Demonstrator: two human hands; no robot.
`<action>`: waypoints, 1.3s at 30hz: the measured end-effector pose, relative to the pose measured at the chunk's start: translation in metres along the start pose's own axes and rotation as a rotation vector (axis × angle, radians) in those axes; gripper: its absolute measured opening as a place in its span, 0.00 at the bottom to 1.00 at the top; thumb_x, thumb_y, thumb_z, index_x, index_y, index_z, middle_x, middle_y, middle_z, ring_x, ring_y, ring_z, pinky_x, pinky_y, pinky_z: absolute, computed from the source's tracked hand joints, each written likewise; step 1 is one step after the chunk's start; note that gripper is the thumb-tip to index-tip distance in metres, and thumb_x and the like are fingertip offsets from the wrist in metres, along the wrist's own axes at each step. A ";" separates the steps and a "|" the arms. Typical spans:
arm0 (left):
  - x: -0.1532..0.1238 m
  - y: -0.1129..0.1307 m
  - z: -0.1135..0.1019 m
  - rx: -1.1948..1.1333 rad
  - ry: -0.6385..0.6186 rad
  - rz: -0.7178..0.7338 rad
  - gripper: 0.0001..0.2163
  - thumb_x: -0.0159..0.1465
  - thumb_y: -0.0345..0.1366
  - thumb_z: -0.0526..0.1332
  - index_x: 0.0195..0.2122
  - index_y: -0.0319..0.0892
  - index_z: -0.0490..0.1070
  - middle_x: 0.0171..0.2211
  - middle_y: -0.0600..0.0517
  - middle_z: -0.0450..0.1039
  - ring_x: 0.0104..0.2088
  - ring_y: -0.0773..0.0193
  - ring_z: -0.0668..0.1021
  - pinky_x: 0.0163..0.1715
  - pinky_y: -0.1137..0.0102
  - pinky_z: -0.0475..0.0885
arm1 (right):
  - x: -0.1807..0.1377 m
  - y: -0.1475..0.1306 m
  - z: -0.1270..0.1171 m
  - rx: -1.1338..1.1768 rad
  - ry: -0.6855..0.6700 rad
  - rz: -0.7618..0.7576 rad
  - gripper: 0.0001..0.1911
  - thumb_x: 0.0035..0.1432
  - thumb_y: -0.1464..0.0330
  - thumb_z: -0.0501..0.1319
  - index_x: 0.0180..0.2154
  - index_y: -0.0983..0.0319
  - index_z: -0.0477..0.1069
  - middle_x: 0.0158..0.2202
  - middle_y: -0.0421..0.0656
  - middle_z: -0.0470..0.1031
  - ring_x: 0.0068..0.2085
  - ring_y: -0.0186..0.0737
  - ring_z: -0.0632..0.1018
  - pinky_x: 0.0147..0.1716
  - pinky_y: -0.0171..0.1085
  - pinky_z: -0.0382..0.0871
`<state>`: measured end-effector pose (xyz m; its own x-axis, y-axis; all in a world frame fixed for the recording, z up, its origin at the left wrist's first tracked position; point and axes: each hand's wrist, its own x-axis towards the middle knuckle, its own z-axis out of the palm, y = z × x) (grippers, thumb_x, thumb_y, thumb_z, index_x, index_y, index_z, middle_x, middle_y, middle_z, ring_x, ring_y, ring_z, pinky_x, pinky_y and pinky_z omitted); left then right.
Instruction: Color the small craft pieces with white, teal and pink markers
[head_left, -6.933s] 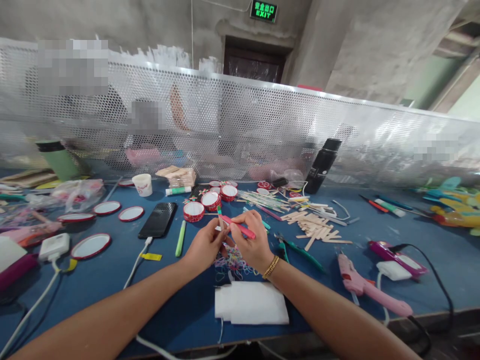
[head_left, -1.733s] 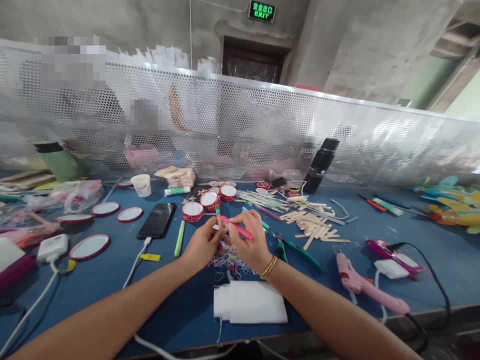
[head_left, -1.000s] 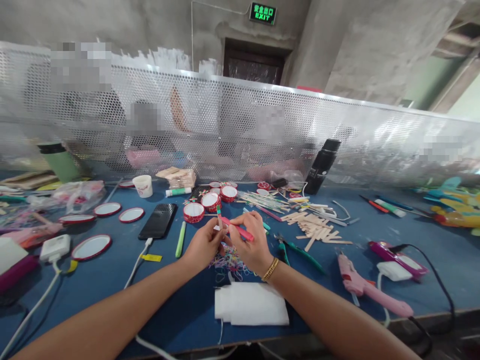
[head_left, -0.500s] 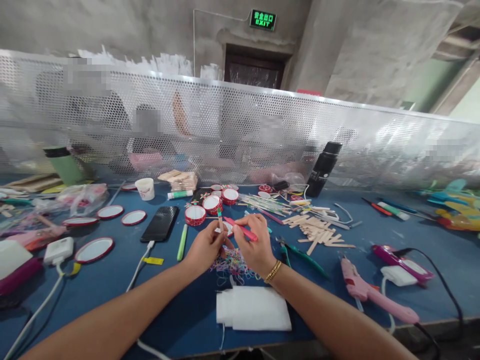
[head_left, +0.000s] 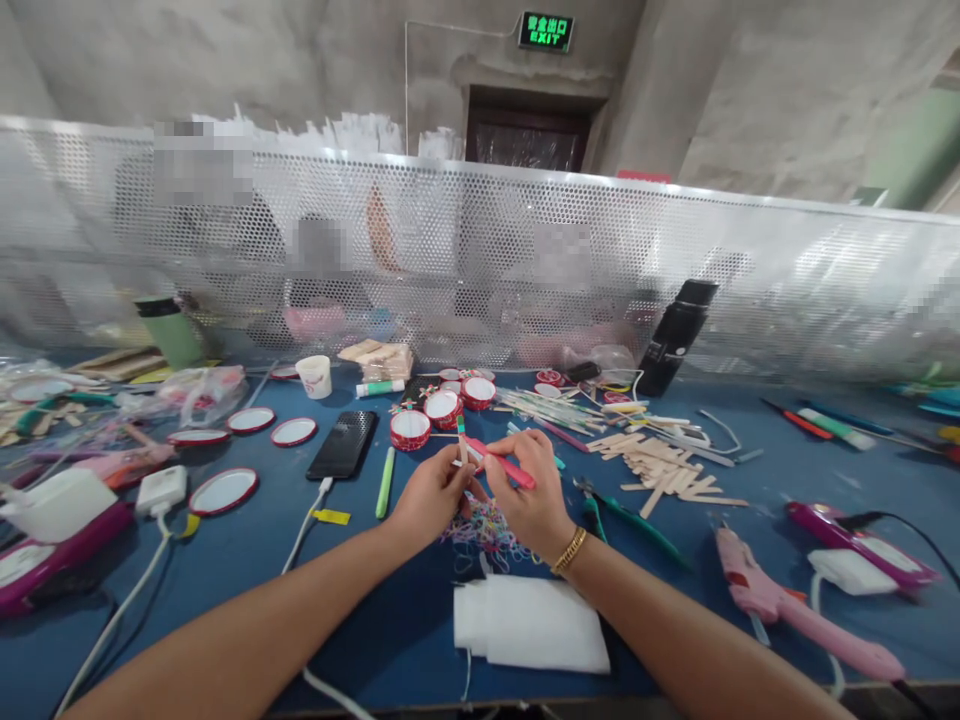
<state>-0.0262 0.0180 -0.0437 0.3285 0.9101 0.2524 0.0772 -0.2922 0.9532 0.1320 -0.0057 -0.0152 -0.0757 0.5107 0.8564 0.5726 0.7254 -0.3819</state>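
My left hand (head_left: 431, 492) pinches a thin upright stick (head_left: 462, 437) with green and red bands near its top. My right hand (head_left: 531, 492) holds a pink pen-like tool (head_left: 504, 463), its tip pointed at that stick. Both hands hover over a loose heap of small coloured rubber bands (head_left: 487, 525) on the blue table (head_left: 375, 600). A gold bracelet (head_left: 570, 549) circles my right wrist. Small red-rimmed drums (head_left: 410, 428) stand just beyond my hands.
A folded white cloth (head_left: 529, 625) lies near the front edge. A black phone (head_left: 344, 444) and green marker (head_left: 385, 467) sit left; wooden sticks (head_left: 656, 461), green pliers (head_left: 622, 512) and a pink glue gun (head_left: 787, 605) right. A perforated metal screen (head_left: 480, 260) closes the far side.
The camera has swung slightly left, so everything sits further right in view. My hands keep the same hold on the stick and pink tool, with only small finger shifts.
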 end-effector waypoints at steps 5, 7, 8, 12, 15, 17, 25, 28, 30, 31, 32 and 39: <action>-0.001 0.001 -0.001 -0.008 -0.007 0.001 0.13 0.66 0.48 0.57 0.42 0.43 0.68 0.26 0.53 0.77 0.17 0.68 0.74 0.18 0.74 0.65 | 0.000 -0.002 -0.001 0.017 -0.003 -0.006 0.04 0.62 0.69 0.57 0.34 0.58 0.69 0.31 0.39 0.76 0.34 0.39 0.75 0.48 0.47 0.61; -0.001 0.002 -0.001 -0.005 -0.005 0.006 0.13 0.66 0.48 0.57 0.41 0.42 0.68 0.26 0.53 0.77 0.17 0.68 0.74 0.18 0.74 0.65 | 0.001 -0.003 0.000 0.017 0.002 -0.006 0.04 0.62 0.70 0.57 0.34 0.58 0.69 0.31 0.39 0.77 0.34 0.39 0.75 0.48 0.47 0.61; -0.001 0.002 -0.001 -0.003 -0.003 0.007 0.13 0.66 0.48 0.57 0.41 0.42 0.68 0.26 0.53 0.77 0.17 0.68 0.74 0.18 0.74 0.65 | 0.001 -0.003 0.000 0.016 0.002 -0.004 0.04 0.62 0.70 0.57 0.34 0.58 0.69 0.31 0.39 0.77 0.34 0.39 0.75 0.48 0.47 0.61; -0.001 0.003 -0.001 0.000 0.000 0.003 0.13 0.66 0.48 0.57 0.40 0.43 0.67 0.25 0.53 0.77 0.17 0.68 0.73 0.17 0.74 0.64 | 0.002 -0.002 0.000 0.019 -0.006 -0.002 0.04 0.62 0.69 0.57 0.34 0.58 0.69 0.31 0.39 0.77 0.33 0.39 0.75 0.48 0.47 0.61; -0.001 0.002 -0.001 0.016 -0.004 0.004 0.13 0.66 0.48 0.57 0.39 0.43 0.67 0.26 0.54 0.77 0.18 0.68 0.74 0.18 0.74 0.64 | 0.001 -0.002 0.001 0.015 -0.010 0.002 0.04 0.62 0.69 0.56 0.34 0.58 0.69 0.32 0.39 0.77 0.34 0.39 0.75 0.48 0.47 0.61; -0.001 0.002 -0.001 0.026 -0.003 0.004 0.13 0.67 0.48 0.56 0.39 0.43 0.67 0.26 0.54 0.77 0.17 0.68 0.74 0.18 0.74 0.64 | 0.001 -0.002 0.000 0.015 -0.011 -0.001 0.04 0.63 0.70 0.56 0.34 0.58 0.69 0.31 0.39 0.76 0.34 0.39 0.75 0.48 0.47 0.61; 0.000 0.002 -0.001 0.018 -0.014 -0.001 0.13 0.66 0.49 0.57 0.39 0.43 0.67 0.26 0.54 0.76 0.18 0.68 0.74 0.18 0.74 0.65 | 0.001 0.000 0.001 0.007 -0.010 -0.014 0.04 0.62 0.70 0.57 0.34 0.58 0.69 0.31 0.39 0.76 0.34 0.39 0.74 0.47 0.46 0.61; 0.000 0.002 -0.002 0.023 0.002 -0.012 0.14 0.65 0.50 0.57 0.40 0.43 0.67 0.25 0.54 0.77 0.18 0.67 0.74 0.18 0.74 0.65 | 0.001 0.001 0.001 -0.006 -0.012 -0.001 0.04 0.62 0.70 0.57 0.34 0.58 0.69 0.31 0.38 0.76 0.34 0.39 0.75 0.48 0.47 0.60; 0.000 0.001 -0.002 0.020 0.014 -0.017 0.15 0.65 0.50 0.58 0.40 0.44 0.67 0.26 0.54 0.77 0.18 0.67 0.74 0.17 0.74 0.64 | 0.001 0.001 0.001 -0.023 0.006 0.018 0.04 0.62 0.70 0.57 0.33 0.58 0.68 0.31 0.38 0.76 0.34 0.39 0.74 0.48 0.47 0.60; 0.000 0.001 -0.002 0.016 0.017 -0.018 0.15 0.65 0.51 0.58 0.40 0.44 0.67 0.26 0.53 0.77 0.18 0.67 0.75 0.17 0.74 0.64 | 0.001 0.001 0.001 -0.031 0.017 0.025 0.04 0.62 0.70 0.57 0.33 0.58 0.68 0.31 0.38 0.75 0.34 0.40 0.74 0.47 0.46 0.61; 0.001 0.000 -0.002 0.012 0.018 -0.016 0.15 0.65 0.51 0.57 0.40 0.44 0.67 0.26 0.53 0.77 0.18 0.66 0.75 0.17 0.74 0.64 | 0.002 0.001 0.000 -0.036 0.027 0.028 0.04 0.62 0.70 0.57 0.33 0.58 0.68 0.30 0.39 0.75 0.34 0.40 0.74 0.46 0.46 0.61; 0.001 0.001 -0.001 -0.003 0.000 -0.009 0.14 0.65 0.49 0.58 0.40 0.43 0.67 0.25 0.54 0.76 0.17 0.67 0.73 0.18 0.73 0.65 | 0.001 -0.002 0.001 0.002 0.017 -0.020 0.04 0.62 0.70 0.57 0.34 0.58 0.68 0.31 0.39 0.76 0.34 0.39 0.74 0.46 0.46 0.62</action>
<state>-0.0269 0.0188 -0.0428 0.3276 0.9128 0.2439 0.0773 -0.2832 0.9559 0.1306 -0.0063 -0.0143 -0.0735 0.4878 0.8698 0.5694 0.7366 -0.3650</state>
